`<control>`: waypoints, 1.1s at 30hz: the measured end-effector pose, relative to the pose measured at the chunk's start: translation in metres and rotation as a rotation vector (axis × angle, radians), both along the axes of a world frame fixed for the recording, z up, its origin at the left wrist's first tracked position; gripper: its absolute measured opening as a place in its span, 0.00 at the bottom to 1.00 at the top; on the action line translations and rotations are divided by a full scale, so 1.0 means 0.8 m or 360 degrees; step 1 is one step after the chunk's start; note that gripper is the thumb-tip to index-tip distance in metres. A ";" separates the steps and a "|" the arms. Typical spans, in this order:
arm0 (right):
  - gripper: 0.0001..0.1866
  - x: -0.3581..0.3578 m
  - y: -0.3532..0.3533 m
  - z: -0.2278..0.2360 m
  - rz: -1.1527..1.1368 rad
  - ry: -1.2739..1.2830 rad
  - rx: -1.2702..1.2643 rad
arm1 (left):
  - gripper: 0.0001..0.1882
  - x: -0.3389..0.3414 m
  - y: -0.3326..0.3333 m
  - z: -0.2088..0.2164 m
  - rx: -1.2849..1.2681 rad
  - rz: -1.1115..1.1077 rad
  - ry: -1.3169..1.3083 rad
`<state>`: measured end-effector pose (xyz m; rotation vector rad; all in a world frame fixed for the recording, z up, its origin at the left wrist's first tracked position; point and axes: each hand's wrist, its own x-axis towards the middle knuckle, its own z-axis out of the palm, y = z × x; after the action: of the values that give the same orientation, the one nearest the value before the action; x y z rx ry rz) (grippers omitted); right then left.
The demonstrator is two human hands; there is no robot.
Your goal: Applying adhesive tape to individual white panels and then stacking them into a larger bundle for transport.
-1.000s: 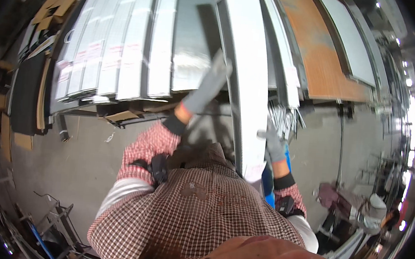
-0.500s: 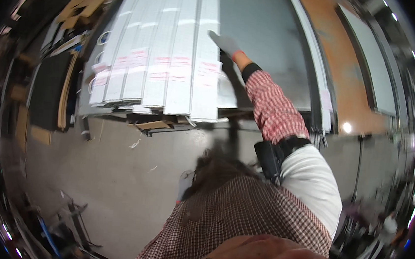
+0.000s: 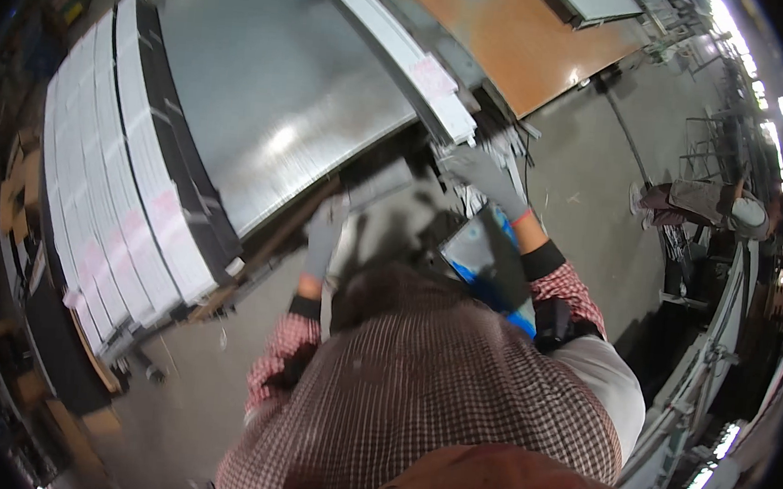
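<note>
My left hand (image 3: 324, 234), in a grey glove, is in front of the metal-topped table (image 3: 274, 95), just below its near edge. Its fingers point away from me beside a pale grey flat piece (image 3: 380, 184); blur hides whether they touch or grip it. To the right, my right hand (image 3: 486, 176), gloved too, reaches with fingers stretched out toward the near end of a stack of long white strips (image 3: 436, 104). Thin pale pieces (image 3: 514, 157) hang close to that hand. A dark panel with blue patches (image 3: 493, 253) is below my right hand, partly covered by my forearm.
Long white panels (image 3: 126, 193) with pinkish labels lie side by side on the table's left. An orange-brown board (image 3: 521, 46) lies beyond the strip stack at right. Another person (image 3: 711, 205) is at the far right. Cardboard (image 3: 20, 179) stands at left.
My view has swung right, so the white panels sit farther left. My right hand has left the panels and come to the strip stack's near end. My left hand has risen to the table's edge.
</note>
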<state>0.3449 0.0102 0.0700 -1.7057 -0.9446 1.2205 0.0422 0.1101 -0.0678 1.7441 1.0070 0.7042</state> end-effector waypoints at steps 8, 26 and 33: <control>0.29 0.215 -0.156 -0.149 0.0003 -0.0484 -0.0839 | 0.35 0.261 0.048 0.061 -0.0872 -0.0035 -0.0696; 0.18 0.154 0.104 -0.137 0.0008 0.0501 0.0439 | 0.45 0.340 0.106 -0.012 -0.0359 0.0370 0.0250; 0.14 0.169 0.026 -0.094 0.0077 0.0982 -0.0316 | 0.46 0.349 0.005 0.037 -0.0616 0.0457 0.0313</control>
<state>0.4799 0.0307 -0.0048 -1.3156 -0.5012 1.7779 0.3215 0.1142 -0.0381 1.3618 1.4447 0.4770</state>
